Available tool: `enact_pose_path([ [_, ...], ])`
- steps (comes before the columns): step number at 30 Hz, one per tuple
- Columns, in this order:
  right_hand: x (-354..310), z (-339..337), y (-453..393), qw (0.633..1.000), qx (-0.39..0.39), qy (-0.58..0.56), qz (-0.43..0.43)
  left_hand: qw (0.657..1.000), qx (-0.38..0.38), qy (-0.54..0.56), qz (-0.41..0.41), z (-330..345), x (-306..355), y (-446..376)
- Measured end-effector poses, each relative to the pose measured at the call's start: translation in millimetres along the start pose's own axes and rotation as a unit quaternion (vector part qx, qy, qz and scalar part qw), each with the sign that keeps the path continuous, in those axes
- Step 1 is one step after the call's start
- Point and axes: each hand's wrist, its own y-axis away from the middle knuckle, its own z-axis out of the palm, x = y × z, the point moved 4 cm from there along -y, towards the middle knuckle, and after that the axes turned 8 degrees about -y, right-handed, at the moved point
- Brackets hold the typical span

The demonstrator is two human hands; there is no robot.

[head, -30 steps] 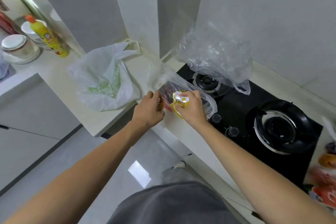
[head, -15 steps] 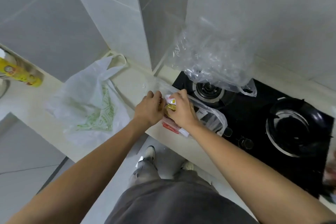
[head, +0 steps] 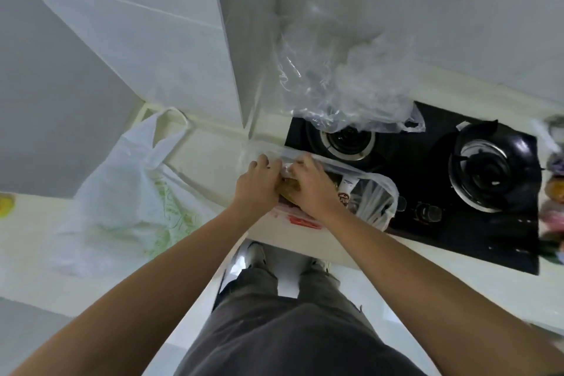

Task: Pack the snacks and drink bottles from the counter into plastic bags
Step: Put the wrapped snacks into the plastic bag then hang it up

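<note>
Two hands meet at the mouth of the clear bag (head: 369, 192) that lies on its side at the front edge of the worktop (head: 210, 159), just left of the black hob (head: 427, 168). My left hand (head: 259, 186) is curled on the bag's rim, pinching the thin film to hold the opening wide, and my right hand (head: 311, 189) is closed around a yellowish snack packet (head: 287, 189), pushing it in past the rim. Most of that packet is hidden under my fingers, so I cannot tell how far inside it is. Through the film I can see a white tube-like pack with a brown label (head: 346, 192) already lying deeper in the bag, and a red-and-white packet (head: 300, 218) shows under my right wrist, at the worktop's edge. To do this well, I judge I should keep the left pinch high and taut so the mouth does not fold shut, slide the packet flat along the bag's lower side rather than poking the film, and let go only once it sits beside the tube. Since the bag lies close to the worktop's edge, I should watch that it does not tip off. A white carrier bag (head: 128, 192) slumps to the left, and a second clear bag (head: 345, 85) sits crumpled over the rear left burner.
</note>
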Motion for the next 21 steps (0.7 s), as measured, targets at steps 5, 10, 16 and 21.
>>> enact_pose_path([
  [5, -4, -12, 13, 0.997, 0.04, 0.055, 0.029, 0.998, 0.039, -0.016, 0.041, -22, 2, 1],
  [10, 5, -44, 41, 0.993, 0.108, 0.034, 0.046, 0.993, 0.049, -0.044, 0.101, -50, 33, 2],
  [16, 44, -91, 108, 0.977, 0.197, 0.004, 0.081, 0.974, 0.074, -0.098, 0.19, -62, 118, 4],
  [21, 105, -127, 194, 0.959, 0.24, 0.007, 0.151, 0.952, 0.076, -0.106, 0.276, -51, 224, 21],
])
